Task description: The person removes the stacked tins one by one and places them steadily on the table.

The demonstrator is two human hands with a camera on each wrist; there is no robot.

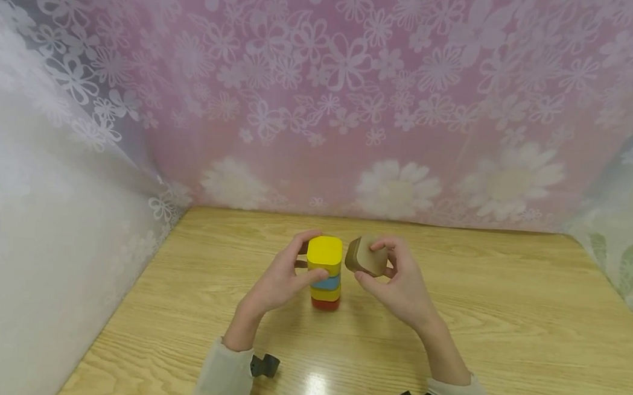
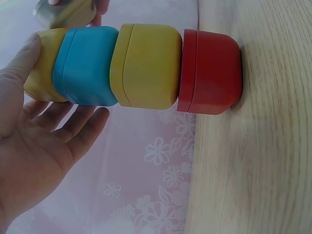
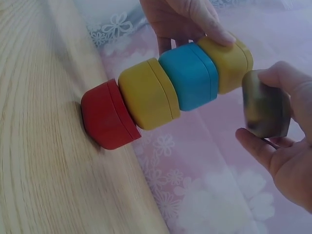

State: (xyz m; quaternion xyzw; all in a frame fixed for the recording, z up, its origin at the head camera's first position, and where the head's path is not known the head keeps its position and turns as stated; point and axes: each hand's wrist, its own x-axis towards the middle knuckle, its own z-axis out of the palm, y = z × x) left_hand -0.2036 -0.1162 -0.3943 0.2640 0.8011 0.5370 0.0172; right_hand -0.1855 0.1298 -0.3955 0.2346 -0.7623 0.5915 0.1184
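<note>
Four-sided, round-cornered lidded boxes stand in a stack on the table. At the bottom is a red box (image 1: 325, 305) (image 2: 217, 73), then a yellow box (image 2: 151, 66), a blue box (image 2: 90, 66) and another yellow box (image 1: 325, 250) on top. My left hand (image 1: 278, 283) holds the top yellow box, thumb on its near side and fingers behind. Just right of the stack's top, my right hand (image 1: 406, 287) grips a brownish-gold box (image 1: 367, 258) (image 3: 265, 107), which is tilted and held off the table. A narrow gap separates it from the top yellow box in the head view.
The wooden table (image 1: 506, 306) extends to both sides of the stack. Behind it hangs a pink flowered curtain (image 1: 328, 101), with a pale sheet (image 1: 48, 217) at the left. Black camera mounts (image 1: 265, 365) sit at both wrists.
</note>
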